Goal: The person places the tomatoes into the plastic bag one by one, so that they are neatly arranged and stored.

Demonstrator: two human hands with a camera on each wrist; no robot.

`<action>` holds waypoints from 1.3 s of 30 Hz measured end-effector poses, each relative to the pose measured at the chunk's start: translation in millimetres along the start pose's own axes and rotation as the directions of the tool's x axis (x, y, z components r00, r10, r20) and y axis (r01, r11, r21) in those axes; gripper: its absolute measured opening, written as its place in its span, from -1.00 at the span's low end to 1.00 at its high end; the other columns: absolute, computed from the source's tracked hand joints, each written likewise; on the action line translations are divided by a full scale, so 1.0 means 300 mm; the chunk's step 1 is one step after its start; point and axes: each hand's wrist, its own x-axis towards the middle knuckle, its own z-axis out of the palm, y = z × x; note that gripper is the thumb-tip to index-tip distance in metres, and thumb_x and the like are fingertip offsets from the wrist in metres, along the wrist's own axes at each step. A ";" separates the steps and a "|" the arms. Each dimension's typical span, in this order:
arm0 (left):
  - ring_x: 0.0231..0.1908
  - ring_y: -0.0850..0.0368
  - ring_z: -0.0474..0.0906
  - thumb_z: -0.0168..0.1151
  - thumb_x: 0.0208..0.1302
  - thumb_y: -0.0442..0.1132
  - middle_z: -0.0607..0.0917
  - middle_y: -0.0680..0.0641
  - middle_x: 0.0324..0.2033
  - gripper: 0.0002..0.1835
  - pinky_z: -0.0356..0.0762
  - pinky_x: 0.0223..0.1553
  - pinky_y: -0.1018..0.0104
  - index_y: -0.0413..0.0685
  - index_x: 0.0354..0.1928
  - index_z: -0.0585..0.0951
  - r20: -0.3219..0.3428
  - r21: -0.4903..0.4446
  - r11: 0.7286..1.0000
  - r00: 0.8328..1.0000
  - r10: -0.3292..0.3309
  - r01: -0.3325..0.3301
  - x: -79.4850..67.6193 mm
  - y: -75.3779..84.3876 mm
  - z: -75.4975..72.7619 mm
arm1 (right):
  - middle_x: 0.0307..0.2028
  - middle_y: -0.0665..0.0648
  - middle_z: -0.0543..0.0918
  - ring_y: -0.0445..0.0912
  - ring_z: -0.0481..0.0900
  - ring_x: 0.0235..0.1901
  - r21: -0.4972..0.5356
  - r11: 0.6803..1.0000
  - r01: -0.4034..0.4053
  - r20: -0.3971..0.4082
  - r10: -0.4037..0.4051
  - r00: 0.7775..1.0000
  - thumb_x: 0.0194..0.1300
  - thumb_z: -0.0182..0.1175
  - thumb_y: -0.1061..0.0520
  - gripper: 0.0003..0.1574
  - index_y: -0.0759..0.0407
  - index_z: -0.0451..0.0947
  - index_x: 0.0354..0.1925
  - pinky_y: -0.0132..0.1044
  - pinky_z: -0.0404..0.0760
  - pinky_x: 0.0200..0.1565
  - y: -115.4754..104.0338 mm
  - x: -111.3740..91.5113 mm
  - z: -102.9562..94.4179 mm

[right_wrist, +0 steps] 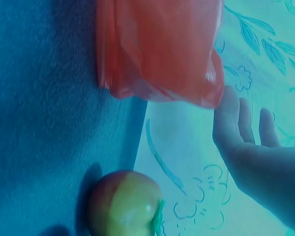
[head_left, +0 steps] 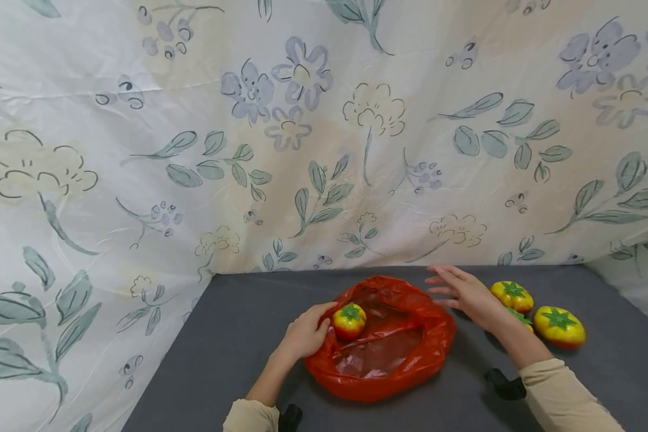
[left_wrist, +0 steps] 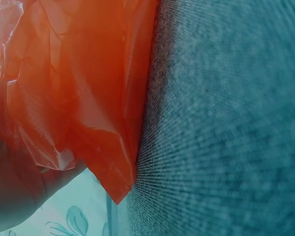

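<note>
A red plastic bag (head_left: 378,384) sits on the dark table with its mouth spread wide. Inside, at its left side, is a yellow-and-red fruit with a green leafy cap (head_left: 350,322), persimmon-like in shape. My left hand (head_left: 306,333) pinches the bag's left rim beside that fruit; in the left wrist view red plastic (left_wrist: 78,73) covers most of the fingers. Over the bag's back right edge, my right hand (head_left: 467,294) hovers with fingers spread and nothing held. In the right wrist view those fingers (right_wrist: 229,118) are extended close to the bag (right_wrist: 162,49).
Several similar fruits lie right of the bag, among them one at the back (head_left: 512,296) and one farther right (head_left: 560,327); the right forearm partly hides another (head_left: 520,318). A flower-patterned cloth (head_left: 324,150) hangs behind the dark tabletop (head_left: 221,336).
</note>
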 end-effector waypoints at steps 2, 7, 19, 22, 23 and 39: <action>0.12 -0.09 0.46 0.09 0.35 -0.26 0.53 -0.10 0.14 -0.57 0.42 0.01 -0.19 0.02 0.26 0.48 0.001 0.001 1.000 1.000 -0.001 0.001 -0.002 0.001 0.002 | 0.25 0.44 0.26 0.15 0.42 0.13 0.014 1.000 0.001 0.000 -0.001 1.000 0.45 -0.16 -0.26 -0.10 0.35 -0.01 0.42 -0.11 0.54 0.01 0.004 -0.007 -0.013; 0.11 -0.09 0.47 0.10 0.34 -0.26 0.54 -0.10 0.13 -0.57 0.43 0.01 -0.18 0.01 0.25 0.48 -0.011 0.005 1.000 1.000 0.004 -0.004 -0.003 0.003 0.002 | 0.23 0.43 0.27 -0.14 0.53 -0.03 0.036 0.999 -0.007 -0.010 0.007 1.000 0.44 -0.21 -0.31 -0.08 0.35 0.00 0.41 -0.14 0.57 -0.02 0.012 -0.022 -0.047; 0.12 -0.09 0.47 0.10 0.34 -0.26 0.54 -0.11 0.14 -0.56 0.43 0.01 -0.20 0.01 0.25 0.47 -0.004 0.006 1.000 1.000 0.004 -0.004 -0.004 0.008 0.003 | 0.15 0.21 0.44 0.00 0.52 0.04 0.064 0.998 -0.023 -0.040 0.025 0.999 0.40 -0.28 -0.37 -0.24 0.06 0.23 0.31 -0.13 0.54 0.01 0.040 -0.082 -0.169; 0.12 -0.10 0.47 0.10 0.33 -0.26 0.53 -0.11 0.14 -0.56 0.42 0.01 -0.20 0.01 0.26 0.47 -0.003 0.003 1.000 1.000 0.005 -0.005 -0.003 0.009 0.004 | 0.01 -0.07 0.51 -0.11 0.55 -0.01 0.121 0.993 -0.009 -0.033 0.013 0.999 0.42 -0.26 -0.34 -0.47 -0.16 0.34 0.15 -0.21 0.56 -0.03 0.050 -0.104 -0.206; 0.12 -0.10 0.47 0.10 0.33 -0.26 0.53 -0.11 0.14 -0.56 0.42 0.01 -0.21 0.01 0.26 0.47 -0.002 0.001 1.000 1.000 0.005 -0.005 -0.003 0.009 0.005 | -0.01 -0.11 0.51 -0.14 0.55 -0.02 0.140 0.990 -0.004 -0.028 0.007 1.000 0.42 -0.26 -0.32 -0.49 -0.18 0.34 0.14 -0.23 0.57 -0.04 0.053 -0.112 -0.218; 0.11 -0.10 0.47 0.11 0.34 -0.25 0.53 -0.11 0.14 -0.56 0.42 0.02 -0.20 0.02 0.26 0.47 -0.003 0.001 1.000 1.000 -0.013 0.013 -0.002 -0.003 0.002 | -0.06 -0.29 0.52 -0.31 0.55 -0.11 0.236 0.972 0.017 -0.038 -0.008 0.999 0.44 -0.35 -0.31 -0.49 -0.24 0.22 0.22 -0.32 0.59 -0.14 0.114 -0.200 -0.396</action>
